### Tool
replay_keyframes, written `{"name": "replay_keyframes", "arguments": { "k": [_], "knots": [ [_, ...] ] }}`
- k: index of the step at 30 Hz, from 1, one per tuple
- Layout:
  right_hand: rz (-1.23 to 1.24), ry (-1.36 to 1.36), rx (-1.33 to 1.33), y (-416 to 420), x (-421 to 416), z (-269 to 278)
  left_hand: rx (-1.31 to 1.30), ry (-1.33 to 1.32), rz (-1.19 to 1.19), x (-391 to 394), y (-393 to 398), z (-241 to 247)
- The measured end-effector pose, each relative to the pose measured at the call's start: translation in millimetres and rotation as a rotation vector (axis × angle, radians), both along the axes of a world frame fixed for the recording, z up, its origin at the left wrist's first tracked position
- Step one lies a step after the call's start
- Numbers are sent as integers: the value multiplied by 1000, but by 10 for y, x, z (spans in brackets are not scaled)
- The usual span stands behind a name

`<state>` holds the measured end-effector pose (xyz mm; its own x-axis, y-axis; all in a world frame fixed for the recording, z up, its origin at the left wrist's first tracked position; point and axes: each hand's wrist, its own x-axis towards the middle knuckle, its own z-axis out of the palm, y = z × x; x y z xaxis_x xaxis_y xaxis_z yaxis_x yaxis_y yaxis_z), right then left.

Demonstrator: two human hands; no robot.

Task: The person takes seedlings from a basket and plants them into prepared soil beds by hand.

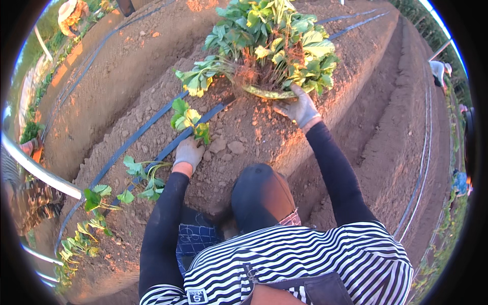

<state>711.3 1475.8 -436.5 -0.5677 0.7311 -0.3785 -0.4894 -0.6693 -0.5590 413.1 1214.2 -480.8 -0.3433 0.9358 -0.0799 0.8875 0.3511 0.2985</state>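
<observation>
My left hand (189, 153), in a light glove, is down on the soil beside a drip tape (172, 146). Just beyond its fingers stands a small strawberry plant (187, 117) with green and yellowing leaves; whether the fingers grip its base is hidden. My gloved right hand (300, 106) grasps the near rim of a shallow yellow-green tray (267, 92). Heaped on that tray are leafy strawberry seedlings (274, 45) with reddish roots bared towards me. More young plants (150, 181) lie or stand along the tapes at the lower left.
The raised soil bed (244, 126) has clods and two drip tapes. Furrows (366, 110) run on both sides. A white curved pole (42, 167) crosses at the left. One person (70, 17) crouches at the upper left, another (439, 72) bends at the right.
</observation>
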Motion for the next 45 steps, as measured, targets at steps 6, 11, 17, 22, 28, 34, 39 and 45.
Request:
{"name": "replay_keyframes", "arguments": {
  "k": [6, 11, 17, 22, 28, 34, 39, 45],
  "knots": [
    [-164, -23, -66, 82, -204, -108, 16, 4, 7, -34, -81, -39],
    [-221, 43, -120, 65, 24, -322, 65, 9, -1, -2, -59, -1],
    [-77, 171, 56, 356, 439, -46, -8, 8, 54, -91, -54, -113],
    [-166, -117, 288, 963, 587, 397, 35, -98, 143, 7, -66, 65],
    [-223, -195, 54, 2515, 850, 359, -41, -30, 78, -29, -51, 44],
    [-214, -154, 5, 3184, 1238, -150, -29, -84, 110, 28, 17, 73],
    [-221, -134, 189, 2570, 1101, -357, 50, 1, 58, 13, -59, 9],
    [-196, -779, 1008, 2083, 95, 466, -70, -36, 44, 13, -112, 107]
  ]
}}
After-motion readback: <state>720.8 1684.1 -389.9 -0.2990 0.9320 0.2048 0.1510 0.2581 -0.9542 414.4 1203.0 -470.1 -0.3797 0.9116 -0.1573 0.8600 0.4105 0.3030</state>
